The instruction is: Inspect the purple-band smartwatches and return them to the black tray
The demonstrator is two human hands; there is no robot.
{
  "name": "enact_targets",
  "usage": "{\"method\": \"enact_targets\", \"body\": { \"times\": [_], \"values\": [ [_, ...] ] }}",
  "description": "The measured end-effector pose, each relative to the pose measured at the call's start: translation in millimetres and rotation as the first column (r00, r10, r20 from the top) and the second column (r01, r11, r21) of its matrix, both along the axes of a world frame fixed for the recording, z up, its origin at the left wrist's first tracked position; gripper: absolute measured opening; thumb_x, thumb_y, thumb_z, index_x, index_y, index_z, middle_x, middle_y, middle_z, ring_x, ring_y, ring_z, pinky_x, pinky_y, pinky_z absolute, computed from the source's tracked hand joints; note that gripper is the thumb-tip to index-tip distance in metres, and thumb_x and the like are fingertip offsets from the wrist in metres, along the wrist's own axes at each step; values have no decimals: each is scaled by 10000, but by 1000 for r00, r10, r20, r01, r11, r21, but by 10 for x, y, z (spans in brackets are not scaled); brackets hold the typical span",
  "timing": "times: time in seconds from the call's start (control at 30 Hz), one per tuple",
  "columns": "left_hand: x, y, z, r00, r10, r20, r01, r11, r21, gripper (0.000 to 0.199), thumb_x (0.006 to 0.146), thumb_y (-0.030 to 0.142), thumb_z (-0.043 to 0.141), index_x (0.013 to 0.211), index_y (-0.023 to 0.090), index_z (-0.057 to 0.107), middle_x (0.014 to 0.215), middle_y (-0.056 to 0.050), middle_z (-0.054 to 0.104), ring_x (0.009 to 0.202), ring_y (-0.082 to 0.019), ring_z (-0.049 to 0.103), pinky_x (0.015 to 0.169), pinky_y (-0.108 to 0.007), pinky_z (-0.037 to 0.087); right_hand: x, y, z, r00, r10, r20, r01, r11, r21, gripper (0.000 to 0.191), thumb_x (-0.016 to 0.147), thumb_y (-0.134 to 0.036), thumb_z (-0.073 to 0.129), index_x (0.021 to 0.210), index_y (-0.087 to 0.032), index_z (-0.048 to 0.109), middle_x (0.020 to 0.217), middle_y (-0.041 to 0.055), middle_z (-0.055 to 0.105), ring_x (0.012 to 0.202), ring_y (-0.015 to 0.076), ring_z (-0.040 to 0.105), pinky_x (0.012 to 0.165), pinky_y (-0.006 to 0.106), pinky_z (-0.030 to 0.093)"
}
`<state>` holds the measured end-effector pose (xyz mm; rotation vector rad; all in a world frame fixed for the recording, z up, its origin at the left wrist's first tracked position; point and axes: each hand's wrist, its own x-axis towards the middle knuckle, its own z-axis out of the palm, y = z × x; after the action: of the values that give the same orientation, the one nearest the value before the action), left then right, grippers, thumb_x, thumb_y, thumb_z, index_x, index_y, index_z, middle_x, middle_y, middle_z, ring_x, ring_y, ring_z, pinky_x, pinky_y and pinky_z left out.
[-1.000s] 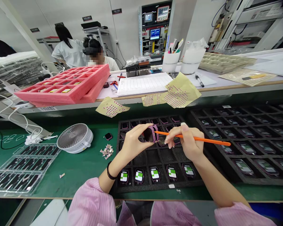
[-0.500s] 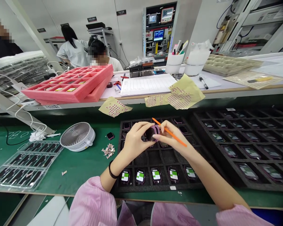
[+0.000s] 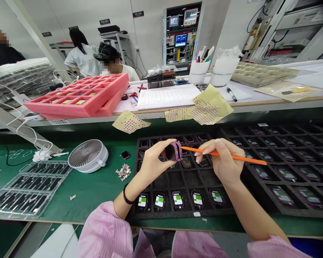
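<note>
While a pink-cased smartwatch (image 3: 175, 151) is held up above a black foam tray (image 3: 161, 215) by the left hand (image 3: 156, 163), its rounded-square body is clamped between the thumb and curled fingers, and its glossy dark face is turned toward the camera. A slim orange stick (image 3: 223, 154) is pinched in the right hand (image 3: 223, 159), with the fingertips (image 3: 204, 150) drawn together on the shaft; its pointed end is brought to the watch's side, apparently touching it. Compared with half a second earlier, the stick has been swung from a steep diagonal to nearly level, and the right fingers have been taken off the watch, so the hands now stand apart. Watches with green-and-white screens are seated in the tray's square cells along its near edge, and a second foam tray (image 3: 298, 211) is set just beside its right edge. Near its left edge, a heap of small metal strips (image 3: 122, 172) and a single dark watch (image 3: 125, 155) lie on the green bench mat (image 3: 102, 193), with a white ribbed desk fan (image 3: 88, 156) to their left.
</note>
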<state>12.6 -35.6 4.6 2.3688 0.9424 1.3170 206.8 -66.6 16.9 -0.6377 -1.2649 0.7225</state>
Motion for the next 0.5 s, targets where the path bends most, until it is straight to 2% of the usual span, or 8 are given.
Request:
{"method": "enact_targets", "body": {
  "times": [0.2, 0.37, 0.5],
  "values": [
    [10, -34, 17, 1000, -6, -4, 6, 1000, 8, 447, 764, 203, 725, 1193, 197, 597, 1104, -76, 706, 930, -178, 675, 742, -265, 568, -15, -32, -30, 998, -35, 55, 34, 999, 10, 292, 927, -276, 566, 670, -199, 680, 572, 5, 703, 473, 162, 666, 482, 294, 556],
    [9, -35, 15, 1000, -18, 8, 18, 1000, 13, 465, 743, 167, 741, 1184, 185, 596, 1099, -71, 709, 899, -164, 675, 727, -248, 563, -27, -42, -41, 986, -135, 95, 132, 991, 38, 295, 911, -312, 592, 662, -202, 707, 552, 8, 705, 456, 168, 666, 472, 294, 556],
    [5, -29, 2, 1000, -19, 14, 19, 1000, 2, 468, 746, 191, 743, 1192, 192, 599, 1114, -78, 707, 944, -189, 683, 774, -284, 573, -28, -67, -19, 972, -190, 135, 186, 982, 37, 296, 905, -324, 599, 657, -214, 717, 562, 7, 710, 461, 176, 670, 479, 301, 557]
  ]
}}
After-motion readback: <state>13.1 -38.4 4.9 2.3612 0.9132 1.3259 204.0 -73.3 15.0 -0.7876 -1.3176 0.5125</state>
